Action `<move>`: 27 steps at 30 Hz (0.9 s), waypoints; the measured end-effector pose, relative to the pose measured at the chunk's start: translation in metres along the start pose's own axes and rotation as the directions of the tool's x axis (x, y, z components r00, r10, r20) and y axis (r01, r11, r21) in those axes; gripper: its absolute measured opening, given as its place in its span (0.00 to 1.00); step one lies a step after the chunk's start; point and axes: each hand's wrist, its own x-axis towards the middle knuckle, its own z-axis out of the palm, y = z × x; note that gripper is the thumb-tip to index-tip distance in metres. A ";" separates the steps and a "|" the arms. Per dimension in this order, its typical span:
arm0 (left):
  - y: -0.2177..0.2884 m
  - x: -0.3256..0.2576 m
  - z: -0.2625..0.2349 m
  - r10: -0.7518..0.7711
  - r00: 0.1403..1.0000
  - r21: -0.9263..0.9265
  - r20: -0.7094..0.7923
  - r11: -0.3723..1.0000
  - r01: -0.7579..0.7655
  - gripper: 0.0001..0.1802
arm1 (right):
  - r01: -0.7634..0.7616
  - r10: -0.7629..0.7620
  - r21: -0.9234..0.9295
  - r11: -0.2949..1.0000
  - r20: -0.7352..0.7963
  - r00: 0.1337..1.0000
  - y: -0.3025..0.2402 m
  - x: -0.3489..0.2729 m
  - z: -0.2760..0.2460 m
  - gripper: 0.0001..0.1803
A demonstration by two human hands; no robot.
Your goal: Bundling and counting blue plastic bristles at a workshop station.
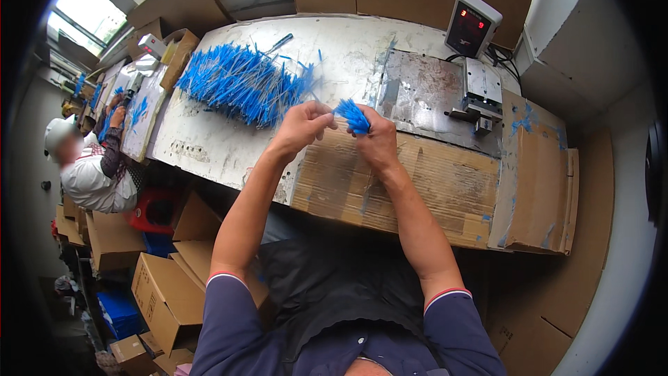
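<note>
Head view: both hands met just above frame centre, over the near edge of the worn white bench [229, 146]. Right hand [376, 141] was closed on a small bundle of thin blue plastic strips [353, 116], which fanned out of the top of the fist. Left hand [300, 127] sat just left of it, fingers pinched narrow at the bundle's left edge, touching the strips as far as I could tell. Both forearms were bare and rose from dark blue short sleeves with red-and-white trim at the bottom of the frame.

A large loose pile of the same blue strips [240, 83] lay on the bench up-left of the hands, near but apart from them. A flattened brown corrugated cardboard sheet [417, 188] covered the bench edge directly under the hands and ran toward the right. A scuffed bare metal plate [424, 97] lay beyond it, right of centre, with a small metal fixture block [481, 94] on its right end. A grey box with a red digit display [472, 24] stood at the upper right.

At the left edge of the frame, another person in a white cap [59, 132] worked at a neighbouring table. Brown cardboard cartons [163, 292] were stacked on the floor at the lower left.
</note>
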 end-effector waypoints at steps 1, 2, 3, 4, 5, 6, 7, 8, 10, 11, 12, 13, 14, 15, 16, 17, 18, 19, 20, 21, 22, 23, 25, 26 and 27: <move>0.000 0.001 -0.002 0.024 1.000 0.008 -0.001 1.000 -0.024 0.07 | 0.014 -0.013 0.031 0.999 -0.042 0.999 -0.001 0.001 0.001 0.14; -0.002 0.001 -0.003 0.030 0.999 0.000 -0.014 1.000 -0.030 0.07 | 0.025 -0.024 0.029 0.999 -0.029 0.999 -0.003 0.002 0.001 0.14; -0.004 0.000 -0.003 0.058 0.998 0.075 -0.014 0.996 -0.057 0.07 | 0.062 -0.063 0.017 0.998 0.023 0.998 -0.005 0.001 0.001 0.13; -0.005 0.000 0.000 0.087 0.996 0.147 -0.014 0.986 -0.084 0.06 | 0.102 -0.102 0.004 0.995 0.078 0.992 -0.005 0.000 -0.001 0.11; -0.003 -0.003 0.005 0.088 0.996 0.200 -0.022 0.976 -0.082 0.04 | 0.114 -0.114 -0.002 0.993 0.094 0.989 -0.005 0.000 0.000 0.11; -0.008 -0.001 0.006 0.096 0.995 0.186 -0.036 0.979 -0.088 0.04 | 0.174 -0.166 -0.086 0.981 0.095 0.982 -0.004 -0.001 0.002 0.10; -0.012 -0.001 0.008 0.108 0.993 0.218 -0.048 0.971 -0.096 0.04 | 0.231 -0.217 -0.167 0.958 0.098 0.971 -0.005 -0.001 0.003 0.09; -0.016 0.000 0.009 0.119 0.991 0.250 -0.059 0.963 -0.101 0.03 | 0.244 -0.227 -0.170 0.955 0.113 0.967 -0.006 -0.002 0.002 0.09; -0.016 -0.002 0.011 0.104 0.991 0.198 -0.085 0.976 -0.086 0.04 | 0.145 -0.123 -0.171 0.975 0.131 0.984 -0.007 -0.003 0.002 0.08; -0.012 -0.005 0.012 0.045 0.998 0.165 -0.047 0.986 -0.037 0.04 | 0.150 -0.126 -0.174 0.973 0.137 0.982 -0.005 -0.003 0.001 0.08; -0.010 -0.006 0.012 -0.014 1.000 0.135 -0.005 0.991 0.015 0.05 | 0.142 -0.112 -0.173 0.975 0.175 0.978 -0.002 -0.003 -0.002 0.08; -0.011 -0.006 0.009 -0.012 1.000 0.133 -0.011 0.991 0.013 0.05 | 0.137 -0.100 -0.169 0.976 0.212 0.972 -0.002 -0.002 -0.003 0.08; -0.012 -0.007 0.006 -0.007 0.999 0.046 -0.046 0.999 0.009 0.06 | 0.140 -0.103 -0.167 0.976 0.215 0.971 -0.002 -0.001 -0.003 0.08; -0.013 -0.008 0.002 -0.005 0.997 -0.041 -0.081 0.999 0.001 0.08 | 0.070 -0.042 -0.129 0.989 0.210 0.977 -0.002 0.001 -0.004 0.06; -0.012 -0.009 -0.003 -0.005 0.997 -0.041 -0.080 0.999 0.002 0.08 | -0.003 0.022 -0.092 0.996 0.205 0.979 -0.001 0.001 -0.006 0.04; -0.011 -0.009 -0.011 0.006 0.986 -0.194 -0.166 0.980 -0.038 0.09 | -0.004 0.023 -0.093 0.996 0.203 0.979 0.001 0.003 -0.007 0.04; -0.010 -0.009 -0.016 0.002 0.968 -0.339 -0.251 0.936 -0.090 0.11 | -0.123 0.110 0.059 0.991 0.194 0.975 0.004 0.005 -0.008 0.04; -0.010 -0.008 -0.020 -0.010 0.962 -0.382 -0.272 0.919 -0.098 0.12 | -0.235 0.193 0.210 0.949 0.200 0.961 0.002 0.007 -0.008 0.05; -0.012 -0.008 -0.018 -0.010 0.962 -0.383 -0.272 0.918 -0.099 0.12 | -0.234 0.193 0.209 0.949 0.200 0.961 0.000 0.007 -0.009 0.05; -0.016 -0.007 -0.012 0.014 0.954 -0.410 -0.299 0.901 -0.141 0.12 | -0.311 0.257 0.369 0.876 0.190 0.948 -0.003 0.005 -0.009 0.06; -0.018 -0.007 -0.006 0.037 0.944 -0.434 -0.328 0.881 -0.185 0.13 | -0.372 0.318 0.518 0.771 0.193 0.928 -0.007 0.005 -0.008 0.07; -0.015 -0.005 0.004 0.030 0.951 -0.472 -0.307 0.863 -0.180 0.13 | -0.367 0.320 0.489 0.792 0.180 0.930 -0.006 0.004 -0.007 0.09; -0.010 -0.003 0.024 0.061 0.953 -0.493 -0.297 0.845 -0.208 0.13 | -0.371 0.317 0.499 0.783 0.193 0.928 -0.006 0.002 -0.005 0.09; -0.006 -0.003 0.034 0.093 0.952 -0.512 -0.290 0.826 -0.237 0.13 | -0.376 0.312 0.512 0.773 0.209 0.927 -0.007 0.002 -0.003 0.08; -0.002 -0.001 0.047 0.095 0.946 -0.571 -0.310 0.777 -0.265 0.16 | -0.376 0.309 0.510 0.774 0.214 0.926 -0.007 0.002 -0.003 0.08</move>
